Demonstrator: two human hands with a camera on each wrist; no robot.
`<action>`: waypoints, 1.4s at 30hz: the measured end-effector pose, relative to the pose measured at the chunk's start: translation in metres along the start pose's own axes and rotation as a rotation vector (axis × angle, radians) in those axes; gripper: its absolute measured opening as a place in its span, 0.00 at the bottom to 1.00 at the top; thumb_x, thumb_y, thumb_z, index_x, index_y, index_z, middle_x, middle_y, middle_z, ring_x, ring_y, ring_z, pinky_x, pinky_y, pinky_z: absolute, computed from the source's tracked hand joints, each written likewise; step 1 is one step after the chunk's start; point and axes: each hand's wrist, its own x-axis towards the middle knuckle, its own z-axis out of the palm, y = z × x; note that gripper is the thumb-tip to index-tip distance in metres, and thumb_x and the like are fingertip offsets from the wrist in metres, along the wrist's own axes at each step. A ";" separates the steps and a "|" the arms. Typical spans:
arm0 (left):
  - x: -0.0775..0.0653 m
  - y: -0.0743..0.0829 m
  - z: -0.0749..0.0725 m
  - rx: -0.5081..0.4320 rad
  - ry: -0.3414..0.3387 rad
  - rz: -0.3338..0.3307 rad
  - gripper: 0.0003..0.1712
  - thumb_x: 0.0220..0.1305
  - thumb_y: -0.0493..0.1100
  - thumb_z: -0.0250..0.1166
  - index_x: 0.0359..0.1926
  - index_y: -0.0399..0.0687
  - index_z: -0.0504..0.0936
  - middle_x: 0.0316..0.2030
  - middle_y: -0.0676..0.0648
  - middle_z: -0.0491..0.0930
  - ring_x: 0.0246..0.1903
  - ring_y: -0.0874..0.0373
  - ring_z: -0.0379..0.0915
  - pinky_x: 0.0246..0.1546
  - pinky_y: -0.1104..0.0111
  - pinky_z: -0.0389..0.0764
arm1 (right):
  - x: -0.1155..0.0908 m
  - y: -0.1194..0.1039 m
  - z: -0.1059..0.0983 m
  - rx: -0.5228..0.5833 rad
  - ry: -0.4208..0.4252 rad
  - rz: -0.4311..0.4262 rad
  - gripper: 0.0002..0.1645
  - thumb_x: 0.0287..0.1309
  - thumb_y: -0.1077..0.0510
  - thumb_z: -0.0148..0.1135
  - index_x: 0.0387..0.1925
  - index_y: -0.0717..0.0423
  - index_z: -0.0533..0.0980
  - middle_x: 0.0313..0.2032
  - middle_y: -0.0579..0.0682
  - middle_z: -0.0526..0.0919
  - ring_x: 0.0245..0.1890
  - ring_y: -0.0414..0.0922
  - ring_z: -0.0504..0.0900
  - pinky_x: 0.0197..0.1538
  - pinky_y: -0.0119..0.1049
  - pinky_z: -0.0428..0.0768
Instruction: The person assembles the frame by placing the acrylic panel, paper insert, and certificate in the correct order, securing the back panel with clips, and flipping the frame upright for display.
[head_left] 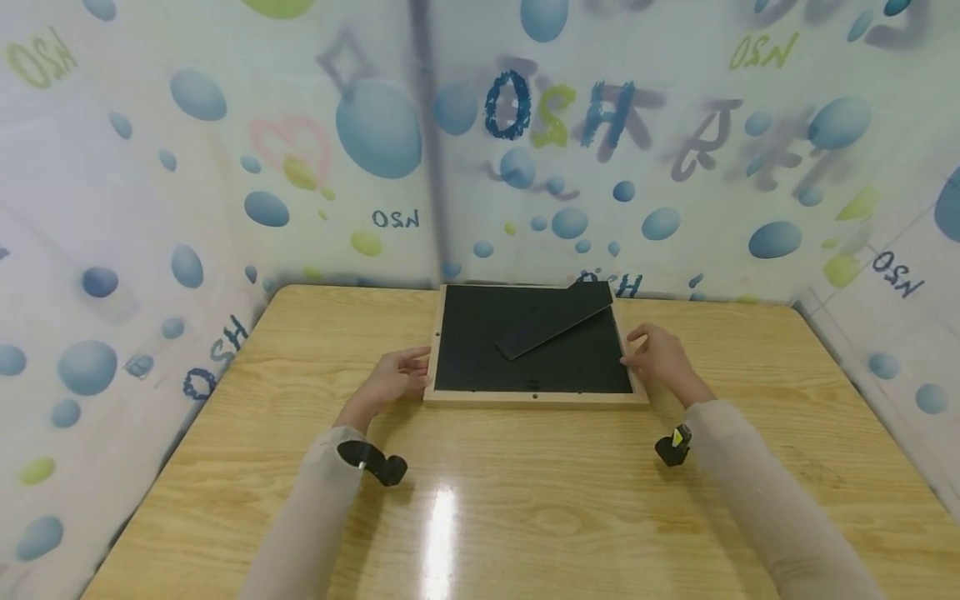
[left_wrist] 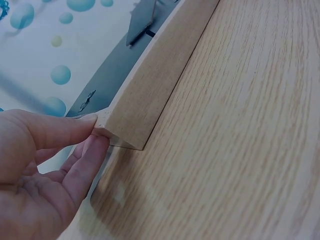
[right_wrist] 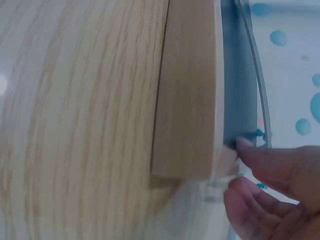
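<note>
A picture frame (head_left: 535,400) with a pale wooden border lies back side up on the table. Its black backing board (head_left: 480,333) faces me, and a black easel leg (head_left: 558,327) slants across it, its wide end at the far right edge. My left hand (head_left: 392,375) pinches the frame's left side; the left wrist view shows the thumb on top of the wooden border (left_wrist: 160,75) and the fingers against its outer side. On the right side, my right hand (head_left: 660,360) pinches the border, thumb over the inner edge near the corner (right_wrist: 225,160).
The wood-grain table (head_left: 555,517) extends around the frame. A patterned curtain (head_left: 525,192) hangs close behind the frame's far edge, with more cloth along both sides. Black wrist mounts (head_left: 375,463) sit over the sleeves.
</note>
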 end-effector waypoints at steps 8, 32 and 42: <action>0.003 0.000 0.001 0.000 -0.002 -0.001 0.31 0.60 0.29 0.58 0.65 0.38 0.62 0.53 0.32 0.67 0.54 0.43 0.65 0.49 0.62 0.74 | 0.002 0.014 -0.003 0.054 -0.034 -0.015 0.32 0.55 0.60 0.62 0.58 0.73 0.64 0.41 0.69 0.76 0.31 0.49 0.79 0.31 0.36 0.78; -0.074 -0.010 0.024 0.045 0.016 0.025 0.32 0.53 0.24 0.62 0.60 0.30 0.65 0.45 0.33 0.73 0.45 0.44 0.73 0.42 0.64 0.77 | -0.087 0.029 0.016 0.045 0.005 -0.151 0.30 0.53 0.63 0.63 0.54 0.77 0.66 0.28 0.54 0.78 0.24 0.44 0.73 0.24 0.33 0.72; -0.112 -0.008 0.033 0.057 -0.032 0.073 0.33 0.50 0.24 0.65 0.58 0.26 0.65 0.41 0.34 0.74 0.42 0.42 0.74 0.41 0.63 0.78 | -0.131 0.030 0.018 0.008 0.013 -0.153 0.29 0.50 0.64 0.65 0.51 0.77 0.68 0.26 0.51 0.77 0.24 0.43 0.73 0.24 0.31 0.73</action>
